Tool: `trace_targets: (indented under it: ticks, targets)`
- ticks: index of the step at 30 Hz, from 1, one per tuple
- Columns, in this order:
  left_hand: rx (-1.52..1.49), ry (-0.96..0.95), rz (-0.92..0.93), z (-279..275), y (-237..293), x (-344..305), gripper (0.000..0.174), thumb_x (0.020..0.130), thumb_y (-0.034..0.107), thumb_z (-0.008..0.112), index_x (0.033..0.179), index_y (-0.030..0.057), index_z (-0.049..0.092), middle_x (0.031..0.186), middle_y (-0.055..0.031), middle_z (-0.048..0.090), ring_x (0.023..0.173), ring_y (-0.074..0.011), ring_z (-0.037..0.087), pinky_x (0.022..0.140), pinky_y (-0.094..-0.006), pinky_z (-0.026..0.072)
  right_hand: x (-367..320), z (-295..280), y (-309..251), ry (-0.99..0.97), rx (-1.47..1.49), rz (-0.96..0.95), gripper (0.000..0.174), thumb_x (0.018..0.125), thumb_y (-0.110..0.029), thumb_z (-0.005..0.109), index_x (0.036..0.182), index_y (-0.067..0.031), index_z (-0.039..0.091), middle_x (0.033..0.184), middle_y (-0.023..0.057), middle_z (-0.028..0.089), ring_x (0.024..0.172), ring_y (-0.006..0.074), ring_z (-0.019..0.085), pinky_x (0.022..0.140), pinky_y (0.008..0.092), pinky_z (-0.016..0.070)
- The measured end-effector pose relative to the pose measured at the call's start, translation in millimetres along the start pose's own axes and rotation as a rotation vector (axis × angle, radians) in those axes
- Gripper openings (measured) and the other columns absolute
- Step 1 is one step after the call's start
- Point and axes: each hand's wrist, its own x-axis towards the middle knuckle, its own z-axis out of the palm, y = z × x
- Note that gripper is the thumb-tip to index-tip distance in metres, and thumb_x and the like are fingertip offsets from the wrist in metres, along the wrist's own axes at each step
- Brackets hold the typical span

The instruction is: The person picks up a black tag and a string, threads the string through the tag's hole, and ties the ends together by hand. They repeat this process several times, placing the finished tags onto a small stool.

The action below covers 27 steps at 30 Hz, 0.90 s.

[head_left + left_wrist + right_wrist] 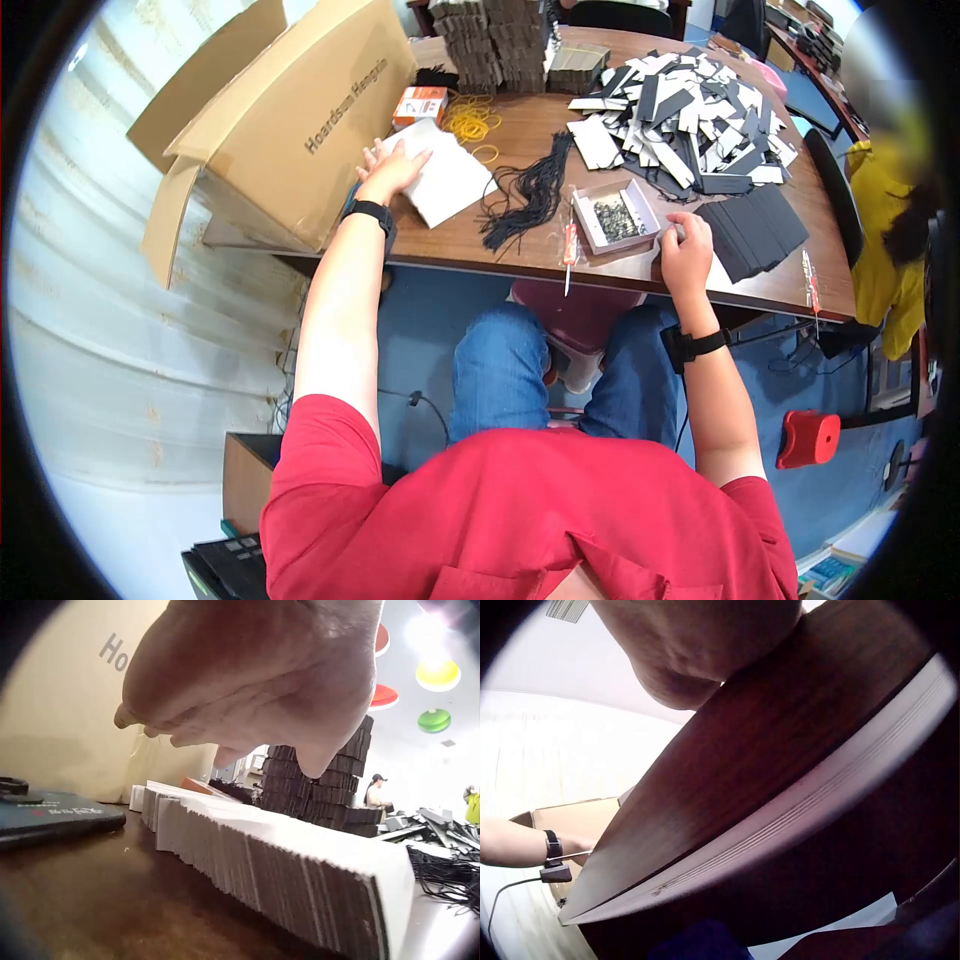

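My left hand, fingers spread, is over the far left part of a row of white cards. In the left wrist view the palm hangs above this tightly packed row, whose cards stand on edge. On the right, my right hand rests at the table's front edge with fingers loosely bent and nothing seen in them. It lies between an open box of small metal pieces and a fanned stack of black cards. The right wrist view shows only part of that hand over the wooden tabletop.
A large cardboard box stands at the left. Black cords, yellow bands and a small orange-white box lie mid-table. A heap of black and white strips and tall stacks are farther back.
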Motion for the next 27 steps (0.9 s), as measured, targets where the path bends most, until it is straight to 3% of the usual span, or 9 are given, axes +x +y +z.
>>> trace_targets:
  ticks: [7,13,21,27]
  targets:
    - [0.072,-0.060,-0.150,0,2,60,0.085,0.079,0.072,0.038,0.145,0.0202,0.027,0.153,-0.0171,0.007,0.141,-0.0388,0.001,0.110,-0.0578,0.0049,1,-3,-2,-0.040,0.020,0.036,0.010,0.072,-0.004,0.057,0.081,-0.0036,0.061,0.083,0.0122,0.062,0.084,0.0311,0.057,0.074,0.0406,0.0443]
    - [0.038,-0.064,-0.105,8,-3,89,0.082,0.082,0.071,0.036,0.147,0.0234,0.020,0.154,-0.0123,0.006,0.141,-0.0374,0.002,0.110,-0.0582,0.0066,2,-4,-5,-0.061,-0.002,0.065,0.011,0.073,-0.004,0.057,0.083,-0.0050,0.060,0.084,0.0101,0.062,0.084,0.0290,0.056,0.074,0.0394,0.0413]
    - [0.051,-0.041,-0.094,18,20,63,0.080,0.085,0.068,0.032,0.148,0.0213,0.016,0.153,-0.0117,0.013,0.141,-0.0347,0.010,0.109,-0.0598,0.0108,2,-4,-7,-0.049,-0.016,0.059,0.011,0.073,-0.004,0.057,0.083,-0.0051,0.060,0.085,0.0095,0.062,0.085,0.0284,0.056,0.075,0.0388,0.0406]
    - [0.041,-0.020,-0.052,14,25,45,0.079,0.087,0.065,0.031,0.148,0.0171,0.016,0.152,-0.0162,0.015,0.140,-0.0359,0.010,0.110,-0.0567,0.0093,2,-2,-7,-0.025,-0.032,0.030,0.010,0.073,-0.003,0.057,0.082,-0.0049,0.060,0.082,0.0098,0.062,0.082,0.0288,0.057,0.074,0.0391,0.0415]
